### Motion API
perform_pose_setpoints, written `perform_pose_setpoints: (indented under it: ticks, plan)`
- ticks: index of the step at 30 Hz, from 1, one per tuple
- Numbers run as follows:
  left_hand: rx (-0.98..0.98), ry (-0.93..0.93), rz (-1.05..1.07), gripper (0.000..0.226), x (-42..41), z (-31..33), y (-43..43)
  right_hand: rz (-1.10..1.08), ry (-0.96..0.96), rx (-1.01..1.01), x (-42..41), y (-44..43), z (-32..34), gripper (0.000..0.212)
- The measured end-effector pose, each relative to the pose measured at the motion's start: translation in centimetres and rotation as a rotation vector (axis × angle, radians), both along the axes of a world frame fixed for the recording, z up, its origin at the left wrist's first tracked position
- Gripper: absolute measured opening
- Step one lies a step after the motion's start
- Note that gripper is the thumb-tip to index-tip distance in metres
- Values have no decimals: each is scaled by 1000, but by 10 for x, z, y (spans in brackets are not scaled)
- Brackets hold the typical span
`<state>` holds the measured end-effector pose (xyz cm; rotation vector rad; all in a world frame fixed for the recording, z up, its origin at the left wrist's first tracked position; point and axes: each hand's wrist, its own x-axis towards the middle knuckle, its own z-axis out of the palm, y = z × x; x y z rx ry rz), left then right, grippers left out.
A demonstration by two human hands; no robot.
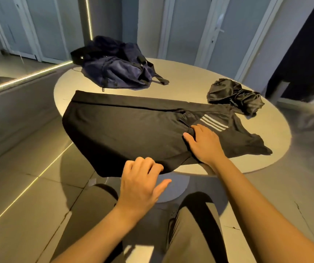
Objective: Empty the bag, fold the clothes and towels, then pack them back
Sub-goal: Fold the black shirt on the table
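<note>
Black shirt (129, 128) is lying left-to-right across the table (190, 82) ahead of me, and I am gripping its near edge with my left hand (142, 183) while my right hand (205, 143) is pressing flat on its right half.

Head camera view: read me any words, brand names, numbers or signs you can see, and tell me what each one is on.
There is no readable text anywhere in this view.
Black garment: only three white stripes, no lettering.
Navy bag: no label or logo can be made out.
Shiny dark cloth: no print visible.
</note>
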<state>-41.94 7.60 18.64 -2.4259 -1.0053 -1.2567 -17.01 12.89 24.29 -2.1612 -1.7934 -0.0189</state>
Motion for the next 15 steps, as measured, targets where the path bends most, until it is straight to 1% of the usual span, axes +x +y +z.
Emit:
perform_pose_setpoints:
  ticks: [3,6,11,15]
  plan:
    - [-16,-25,53,20,6,-1,2,-1,3,23,-1,0,0,55]
    - [-11,-37,53,11,5,-2,2,-1,7,26,0,0,-1,56]
    - [-52,-103,-25,5,-10,6,-9,3,10,35,2,1,-1,55]
    - [-111,-134,-14,4,-20,17,-14,5,16,41,2,0,-1,53]
